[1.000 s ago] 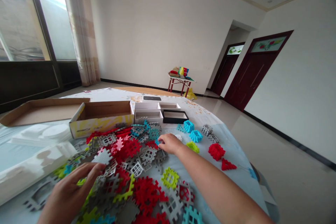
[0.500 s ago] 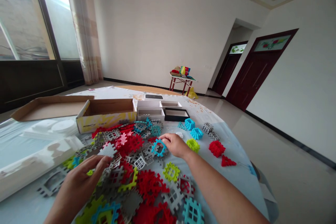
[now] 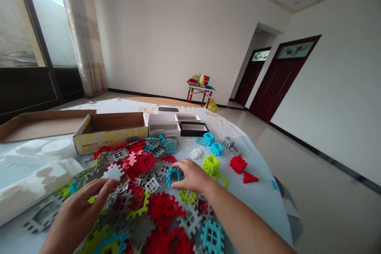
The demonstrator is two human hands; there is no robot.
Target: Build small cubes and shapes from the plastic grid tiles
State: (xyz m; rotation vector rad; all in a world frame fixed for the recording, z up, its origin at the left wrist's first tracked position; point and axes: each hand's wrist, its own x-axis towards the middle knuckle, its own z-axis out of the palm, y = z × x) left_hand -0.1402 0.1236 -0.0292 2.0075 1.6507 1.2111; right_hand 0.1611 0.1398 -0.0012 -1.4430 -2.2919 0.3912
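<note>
My right hand point(image 3: 193, 176) is over the pile, thumb and forefinger at opposite edges of a blue plastic frame-shaped building piece point(image 3: 169, 177). The piece stands tilted, with its open middle facing partly toward me. Left of the pile, my left hand point(image 3: 80, 202) has its thumb and fingertips drawn together. Whatever may lie in that pinch is hidden. Just beyond those fingertips lies a light grey toothed plate point(image 3: 113, 172). Beneath and between both hands spreads a heap of interlocking pieces, including red ones point(image 3: 163, 210), a white window piece point(image 3: 151, 184) and a yellow-green one point(image 3: 187, 195).
An open cardboard box point(image 3: 110, 141) and its lid point(image 3: 44, 121) stand behind the heap. White moulded foam point(image 3: 38, 182) lies left. Small boxes, one black point(image 3: 194, 134), sit at the back. Assembled blue point(image 3: 216, 149), yellow-green point(image 3: 211, 165) and red point(image 3: 238, 164) blocks are on the right.
My right hand has come lower with the blue piece, its thumb and forefinger spread wider around it. A yellow-green piece right of that wrist now shows. My left hand looks nearly still; the view swung right.
</note>
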